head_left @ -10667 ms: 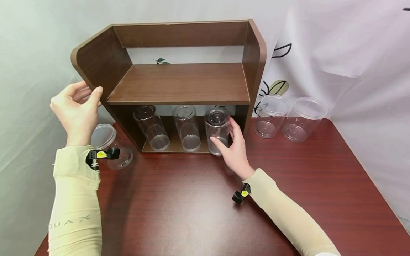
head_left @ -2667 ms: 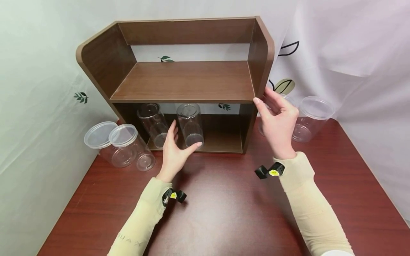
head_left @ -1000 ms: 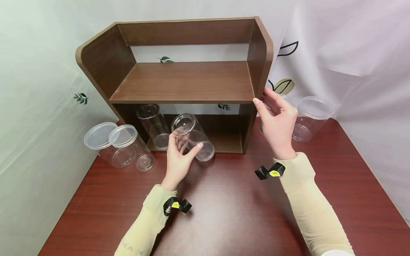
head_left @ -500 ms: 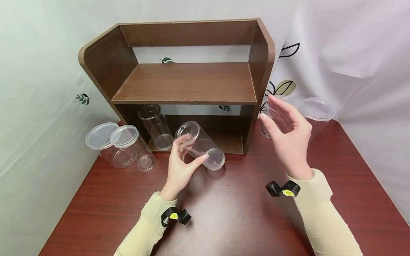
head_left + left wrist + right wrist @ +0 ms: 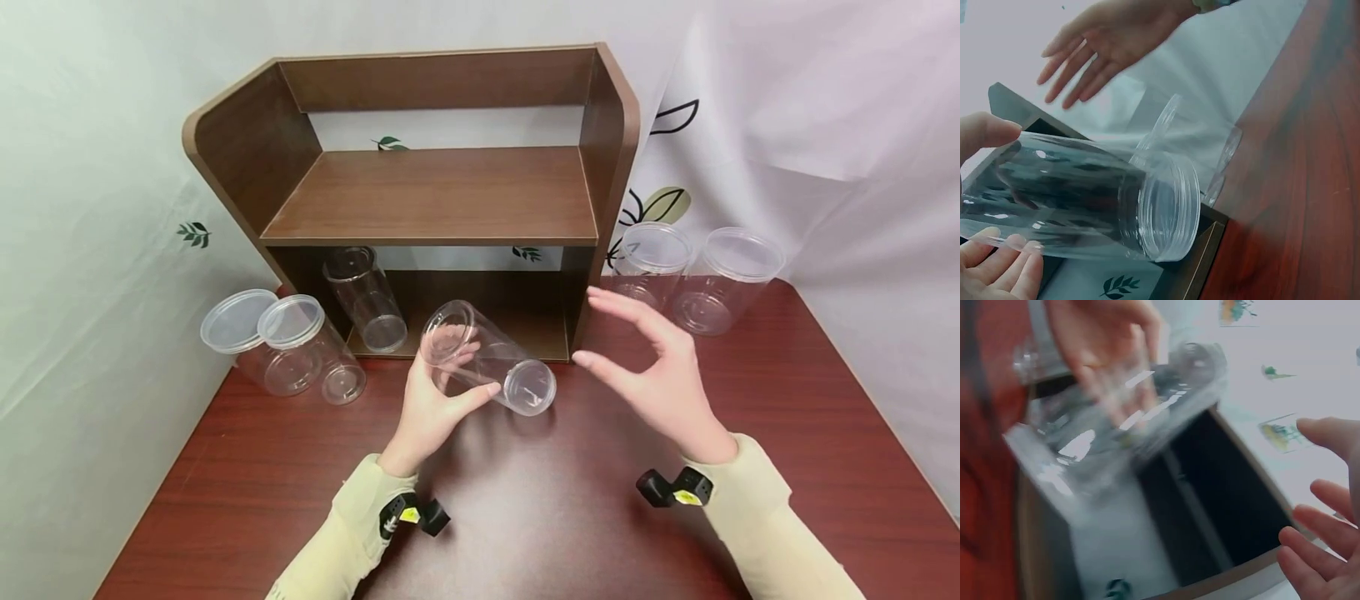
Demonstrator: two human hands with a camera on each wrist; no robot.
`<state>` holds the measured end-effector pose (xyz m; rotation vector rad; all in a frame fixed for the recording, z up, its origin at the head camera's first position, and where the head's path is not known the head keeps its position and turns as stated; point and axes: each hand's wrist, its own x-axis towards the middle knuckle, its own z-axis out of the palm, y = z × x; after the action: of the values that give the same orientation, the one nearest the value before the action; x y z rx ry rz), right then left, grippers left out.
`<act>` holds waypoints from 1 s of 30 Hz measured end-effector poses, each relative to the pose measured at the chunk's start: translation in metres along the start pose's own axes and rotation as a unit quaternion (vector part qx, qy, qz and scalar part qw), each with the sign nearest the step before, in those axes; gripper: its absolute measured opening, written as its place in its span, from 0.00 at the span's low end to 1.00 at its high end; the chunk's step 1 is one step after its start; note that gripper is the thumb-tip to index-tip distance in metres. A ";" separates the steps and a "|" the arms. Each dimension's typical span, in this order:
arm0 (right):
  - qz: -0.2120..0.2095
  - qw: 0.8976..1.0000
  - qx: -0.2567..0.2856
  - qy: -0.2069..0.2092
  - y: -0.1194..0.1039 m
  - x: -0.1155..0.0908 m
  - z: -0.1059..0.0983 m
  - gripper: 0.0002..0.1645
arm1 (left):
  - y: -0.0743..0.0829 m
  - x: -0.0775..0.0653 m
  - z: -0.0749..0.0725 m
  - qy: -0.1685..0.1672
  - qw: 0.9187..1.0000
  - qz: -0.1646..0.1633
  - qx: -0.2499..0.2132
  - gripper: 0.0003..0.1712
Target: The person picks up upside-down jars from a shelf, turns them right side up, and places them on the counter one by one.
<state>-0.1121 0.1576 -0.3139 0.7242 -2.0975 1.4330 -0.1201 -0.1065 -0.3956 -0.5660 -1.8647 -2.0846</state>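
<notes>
In the head view my left hand [image 5: 431,408] grips a clear plastic jar [image 5: 487,354] around its side, thumb along the near side and fingers behind. The jar is tipped well over in front of the lower shelf, its lidded end [image 5: 1169,206] pointing down to the right. My right hand [image 5: 660,375] is held apart to the right of the jar, thumb and fingers spread with nothing between them. One more clear jar [image 5: 367,300] stands lid down at the left of the lower compartment.
A brown two-tier shelf [image 5: 435,196] stands at the back of the reddish table [image 5: 525,517]. Two lidded clear jars stand to its left, the nearer jar [image 5: 315,350] overlapping the other jar [image 5: 240,321]. Two wider jars stand right, a jar [image 5: 652,254] beside another jar [image 5: 723,283].
My left hand has taken the middle jar out of the lower compartment and tilted it further over. My right hand has left the shelf's right side panel and come down toward the jar.
</notes>
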 end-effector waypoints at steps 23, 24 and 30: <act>0.066 0.977 0.017 -0.201 0.070 -0.042 0.013 0.52 | 0.005 -0.007 0.013 -0.092 0.985 0.065 -0.129 0.51; 0.070 0.977 0.018 -0.202 0.069 -0.042 0.013 0.52 | 0.005 -0.007 0.013 -0.095 0.984 0.069 -0.132 0.51; 0.080 0.976 0.043 -0.197 0.049 -0.038 0.010 0.49 | 0.006 -0.007 0.012 -0.104 0.982 0.083 -0.133 0.53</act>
<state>-0.1178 0.1690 -0.3757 0.9578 -2.4528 1.5765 -0.1096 -0.0953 -0.3926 -1.0042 -1.5815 -2.2484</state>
